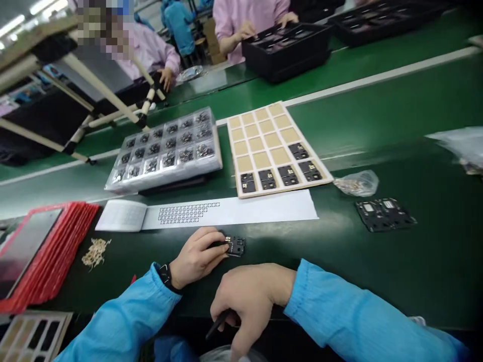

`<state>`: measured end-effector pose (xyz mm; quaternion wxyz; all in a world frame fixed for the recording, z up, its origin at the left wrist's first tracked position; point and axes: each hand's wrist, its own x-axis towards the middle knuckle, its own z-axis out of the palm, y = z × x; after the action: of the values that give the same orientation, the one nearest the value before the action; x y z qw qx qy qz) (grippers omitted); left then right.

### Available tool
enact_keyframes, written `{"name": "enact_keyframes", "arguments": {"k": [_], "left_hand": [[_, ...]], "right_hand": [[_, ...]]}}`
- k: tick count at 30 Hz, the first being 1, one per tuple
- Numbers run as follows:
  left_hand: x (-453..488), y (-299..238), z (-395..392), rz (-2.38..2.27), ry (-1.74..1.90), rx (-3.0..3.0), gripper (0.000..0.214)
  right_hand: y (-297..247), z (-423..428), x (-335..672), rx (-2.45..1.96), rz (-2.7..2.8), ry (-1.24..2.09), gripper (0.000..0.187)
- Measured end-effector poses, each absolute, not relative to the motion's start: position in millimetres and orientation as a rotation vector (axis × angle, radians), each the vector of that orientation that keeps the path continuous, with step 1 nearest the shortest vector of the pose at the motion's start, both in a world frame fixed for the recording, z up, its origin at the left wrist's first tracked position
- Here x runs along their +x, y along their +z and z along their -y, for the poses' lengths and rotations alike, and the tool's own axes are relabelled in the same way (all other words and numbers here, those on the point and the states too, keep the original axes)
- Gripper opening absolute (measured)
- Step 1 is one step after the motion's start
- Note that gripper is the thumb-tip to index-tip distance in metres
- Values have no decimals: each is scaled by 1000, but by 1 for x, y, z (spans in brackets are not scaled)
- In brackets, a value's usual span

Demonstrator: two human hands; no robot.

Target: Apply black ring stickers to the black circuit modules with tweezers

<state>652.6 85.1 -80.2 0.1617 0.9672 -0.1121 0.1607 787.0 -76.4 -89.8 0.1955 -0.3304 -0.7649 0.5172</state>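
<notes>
My left hand (199,256) reaches over the green bench, its fingers closed on the left edge of a small black electronic part (236,246) with gold contacts. Nearer to me, my right hand (251,301) is curled around a thin black tool (219,324), whose dark end sticks out below the fingers; its exact kind cannot be made out. Just beyond the left hand lies a white strip (264,208) carrying rows of small black square frames, rolled up at its left end. Behind it, a sectioned board (251,146) holds several similar black parts in its near slots.
A clear compartment tray (166,146) of small dark parts stands back left. Red-wrapped flat panels (64,251) and a pile of beige scraps (95,252) lie left. Further black parts (385,213) and a small plastic bag (358,183) sit right. Co-workers handle a black bin (287,55) across the bench.
</notes>
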Motion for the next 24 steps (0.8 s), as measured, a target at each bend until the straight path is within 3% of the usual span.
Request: {"name": "enact_keyframes", "arguments": {"k": [4,6,12,15,19,24], "left_hand": [[649,-84,-86,204,450,2697,58],[653,-84,-87,160,409,2680,63],[658,-86,-84,118,289,2648,27],[656,-86,-82,149,276,2621,24],[654,-80,-88,136,363,2580,39],[648,-73,-122,-51,645,2625,16]], "right_hand": [[-82,81,790,-926,2101,1422,34],[-80,83,790,-927,2097,1424,31],[-64,92,816,-958,1779,1367,22],[-54,93,845,-1155,1474,1209,18],[-56,87,868,-1366,1249,782,23],[-72,77,864,-1471,1051,553,21]]}}
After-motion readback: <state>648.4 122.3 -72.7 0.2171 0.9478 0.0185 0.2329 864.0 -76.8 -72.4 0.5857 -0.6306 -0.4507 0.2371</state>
